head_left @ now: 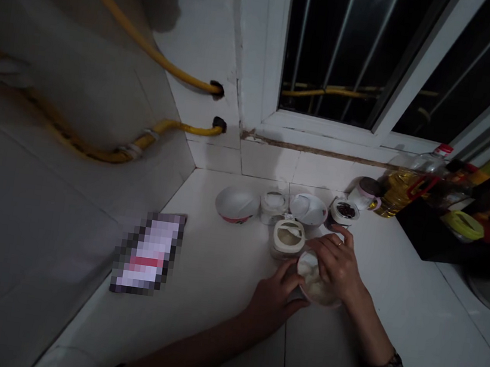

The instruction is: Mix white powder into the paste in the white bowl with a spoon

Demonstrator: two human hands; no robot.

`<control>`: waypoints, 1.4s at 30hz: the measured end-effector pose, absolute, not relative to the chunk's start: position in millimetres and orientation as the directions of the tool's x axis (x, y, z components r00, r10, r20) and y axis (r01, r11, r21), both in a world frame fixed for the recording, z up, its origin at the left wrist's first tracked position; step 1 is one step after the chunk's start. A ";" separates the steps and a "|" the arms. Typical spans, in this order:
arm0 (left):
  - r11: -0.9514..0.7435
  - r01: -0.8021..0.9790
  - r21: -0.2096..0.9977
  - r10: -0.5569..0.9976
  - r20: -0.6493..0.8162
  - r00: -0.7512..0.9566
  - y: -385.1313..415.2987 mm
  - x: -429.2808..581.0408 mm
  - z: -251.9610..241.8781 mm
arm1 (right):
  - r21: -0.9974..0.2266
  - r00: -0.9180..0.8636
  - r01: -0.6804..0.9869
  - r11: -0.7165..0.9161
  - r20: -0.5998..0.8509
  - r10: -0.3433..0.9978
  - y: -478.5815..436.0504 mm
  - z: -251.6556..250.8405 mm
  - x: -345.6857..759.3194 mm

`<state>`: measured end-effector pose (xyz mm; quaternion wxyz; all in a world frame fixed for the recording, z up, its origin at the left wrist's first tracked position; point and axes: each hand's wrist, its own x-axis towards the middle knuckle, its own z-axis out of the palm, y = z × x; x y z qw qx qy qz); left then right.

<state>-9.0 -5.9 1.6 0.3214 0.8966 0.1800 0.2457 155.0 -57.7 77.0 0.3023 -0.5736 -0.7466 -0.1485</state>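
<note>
The left hand cupped the near-left side of a small bowl, thumb and fingers closed about its wall and rim. The bowl stood on the white counter, between the front and back edges. The right hand was over its mouth, fingers bent down toward the soft-looking white stuff inside; whether the fingertips pinched any could not be told.

The bowl was probably light and stiff, apt to slide on the smooth counter and perhaps breakable; the outer wall just under the rim seemed the best hold, with the mouth left free. The white stuff would likely yield easily and cling to skin.

Toward the left edge lay a flat thing, too blurred to name. Just beyond the bowl stood a square jar. Nearer the back edge, left to right, came a wide bowl, a clear jar, a second wide bowl, a jar of dark bits, a mug and an oil bottle.
</note>
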 end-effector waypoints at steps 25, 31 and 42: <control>-0.712 0.179 0.679 0.500 0.312 0.808 -5.1 -10.1 -0.3 | -0.948 0.393 0.218 -0.230 -0.130 0.910 -74.4 75.4 190.3; -0.719 0.168 0.674 0.489 0.318 0.813 -4.7 -10.6 -1.4 | -0.971 0.478 0.094 -0.220 -0.150 0.865 -75.9 77.7 198.7; -0.719 0.175 0.673 0.490 0.311 0.815 -5.3 -9.9 4.2 | -0.973 0.491 0.040 -0.229 -0.181 0.852 -75.0 74.4 201.8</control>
